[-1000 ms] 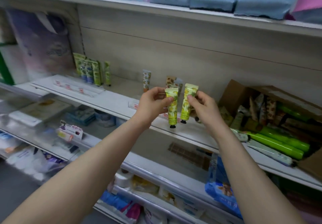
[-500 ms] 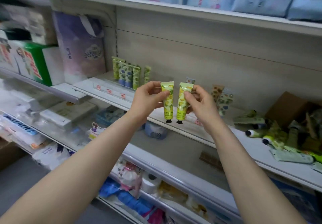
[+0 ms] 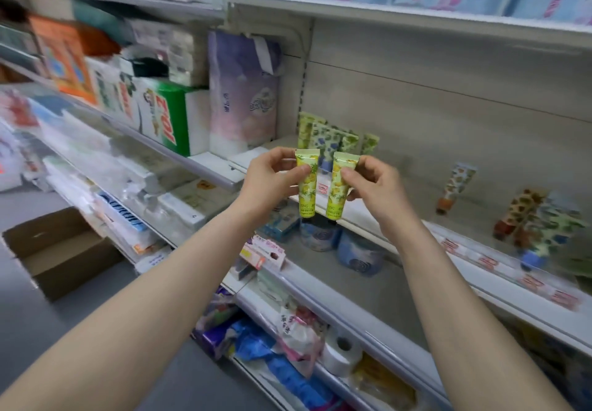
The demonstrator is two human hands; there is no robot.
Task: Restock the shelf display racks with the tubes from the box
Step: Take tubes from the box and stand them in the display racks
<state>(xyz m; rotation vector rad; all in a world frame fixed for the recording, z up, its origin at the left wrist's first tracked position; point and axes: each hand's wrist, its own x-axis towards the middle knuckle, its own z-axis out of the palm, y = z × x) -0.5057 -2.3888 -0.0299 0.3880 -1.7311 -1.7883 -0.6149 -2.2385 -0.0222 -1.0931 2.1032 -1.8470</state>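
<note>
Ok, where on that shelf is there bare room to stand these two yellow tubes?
The widest bare stretch of shelf lies between the green tubes at the left end and the lone orange-capped tube. A narrower gap lies between that tube and the giraffe-print cluster. The right end is crowded, and so is the left corner.

A purple tissue pack [image 3: 243, 90] stands up and left of the grip; two blue round tins [image 3: 360, 252] sit just below it.
</note>
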